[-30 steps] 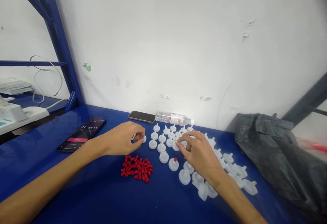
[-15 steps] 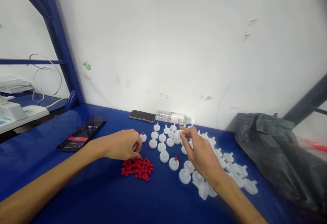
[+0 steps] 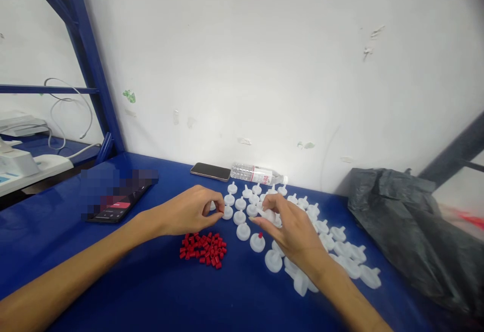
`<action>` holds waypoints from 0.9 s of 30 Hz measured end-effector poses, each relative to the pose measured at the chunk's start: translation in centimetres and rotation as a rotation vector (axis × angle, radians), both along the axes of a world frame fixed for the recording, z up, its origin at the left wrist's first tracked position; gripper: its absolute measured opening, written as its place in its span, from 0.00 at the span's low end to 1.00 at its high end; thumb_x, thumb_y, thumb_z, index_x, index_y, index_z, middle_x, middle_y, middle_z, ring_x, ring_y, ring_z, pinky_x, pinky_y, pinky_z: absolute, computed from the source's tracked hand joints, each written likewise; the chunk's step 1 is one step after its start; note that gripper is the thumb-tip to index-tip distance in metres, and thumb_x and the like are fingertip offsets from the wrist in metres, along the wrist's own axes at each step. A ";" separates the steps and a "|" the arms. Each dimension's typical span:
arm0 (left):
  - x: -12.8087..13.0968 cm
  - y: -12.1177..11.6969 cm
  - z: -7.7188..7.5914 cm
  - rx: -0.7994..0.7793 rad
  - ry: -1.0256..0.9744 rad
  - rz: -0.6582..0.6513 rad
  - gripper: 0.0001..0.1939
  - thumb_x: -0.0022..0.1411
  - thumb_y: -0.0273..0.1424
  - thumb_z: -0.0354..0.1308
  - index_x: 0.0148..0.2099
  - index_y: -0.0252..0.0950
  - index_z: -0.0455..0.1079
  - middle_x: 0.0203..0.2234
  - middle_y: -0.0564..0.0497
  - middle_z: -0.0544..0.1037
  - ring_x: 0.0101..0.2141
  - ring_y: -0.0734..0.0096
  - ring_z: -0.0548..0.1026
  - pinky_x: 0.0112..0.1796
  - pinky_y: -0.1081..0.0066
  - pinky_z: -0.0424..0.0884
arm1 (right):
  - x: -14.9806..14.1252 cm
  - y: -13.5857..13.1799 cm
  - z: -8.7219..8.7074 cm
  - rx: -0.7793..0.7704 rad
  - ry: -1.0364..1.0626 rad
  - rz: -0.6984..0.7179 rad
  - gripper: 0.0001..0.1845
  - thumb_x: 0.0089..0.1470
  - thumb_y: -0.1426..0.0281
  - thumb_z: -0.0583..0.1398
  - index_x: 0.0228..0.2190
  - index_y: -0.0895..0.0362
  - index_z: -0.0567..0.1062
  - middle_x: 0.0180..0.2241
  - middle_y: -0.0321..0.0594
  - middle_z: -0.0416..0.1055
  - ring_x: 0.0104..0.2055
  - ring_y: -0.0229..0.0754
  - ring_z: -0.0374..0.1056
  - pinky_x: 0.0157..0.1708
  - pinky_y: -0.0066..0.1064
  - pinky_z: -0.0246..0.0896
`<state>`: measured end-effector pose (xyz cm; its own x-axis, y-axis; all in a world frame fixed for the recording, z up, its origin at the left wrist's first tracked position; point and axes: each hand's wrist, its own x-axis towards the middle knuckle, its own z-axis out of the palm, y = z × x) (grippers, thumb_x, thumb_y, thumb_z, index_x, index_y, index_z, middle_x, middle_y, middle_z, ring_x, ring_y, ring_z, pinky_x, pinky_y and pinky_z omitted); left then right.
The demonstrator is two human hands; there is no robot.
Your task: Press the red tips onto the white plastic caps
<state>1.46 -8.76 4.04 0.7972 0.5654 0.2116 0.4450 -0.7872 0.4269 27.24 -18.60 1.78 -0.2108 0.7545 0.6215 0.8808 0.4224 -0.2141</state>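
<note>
My right hand [image 3: 293, 228] is closed by thumb and fingers on a white nozzle cap [image 3: 267, 215], which is tilted and partly covered by the fingers. Facing it across a gap, my left hand [image 3: 191, 211] is pinched shut; whatever sits between its fingertips is too small to make out. Just below the left hand lies a loose pile of small red caps [image 3: 206, 249]. Many white nozzle caps [image 3: 243, 231] stand on the blue table around and beyond my right hand. One nearby nozzle cap [image 3: 257, 242] carries a red cap on its tip.
A phone [image 3: 210, 171] and a clear plastic bottle [image 3: 257, 173] lie along the wall. To the left is another phone [image 3: 119, 203], its screen lit. A black plastic bag [image 3: 401, 221] covers the right side, and a blue metal frame [image 3: 91, 64] rises at the left.
My left hand has lifted off the red pile and moved right, fingertips pinched. My right hand has come slightly lower, bringing the white nozzle cap with it and tilting it.
</note>
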 end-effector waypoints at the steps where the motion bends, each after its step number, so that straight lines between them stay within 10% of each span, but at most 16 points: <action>1: 0.3 -0.2 -0.2 0.003 -0.054 -0.013 0.07 0.66 0.32 0.58 0.41 0.39 0.77 0.25 0.55 0.78 0.23 0.75 0.69 0.28 0.73 0.63 | -0.2 -0.1 0.1 0.021 -0.015 0.018 0.16 0.61 0.54 0.60 0.42 0.51 0.67 0.35 0.34 0.75 0.34 0.41 0.73 0.34 0.34 0.69; 12: 2.1 -2.4 -2.3 0.060 -0.370 -0.267 0.09 0.70 0.29 0.58 0.49 0.37 0.77 0.39 0.48 0.79 0.36 0.73 0.76 0.37 0.75 0.71 | -1.7 -0.5 0.1 0.143 -0.110 0.146 0.22 0.54 0.47 0.63 0.37 0.50 0.67 0.28 0.29 0.73 0.29 0.39 0.69 0.37 0.36 0.66; 27: 2.5 -3.0 -3.2 0.182 -0.397 -0.186 0.10 0.73 0.30 0.54 0.50 0.39 0.76 0.39 0.49 0.79 0.33 0.76 0.76 0.33 0.77 0.70 | -2.0 -0.9 0.2 0.114 -0.081 0.182 0.18 0.57 0.51 0.61 0.40 0.51 0.69 0.32 0.33 0.77 0.34 0.42 0.75 0.35 0.35 0.74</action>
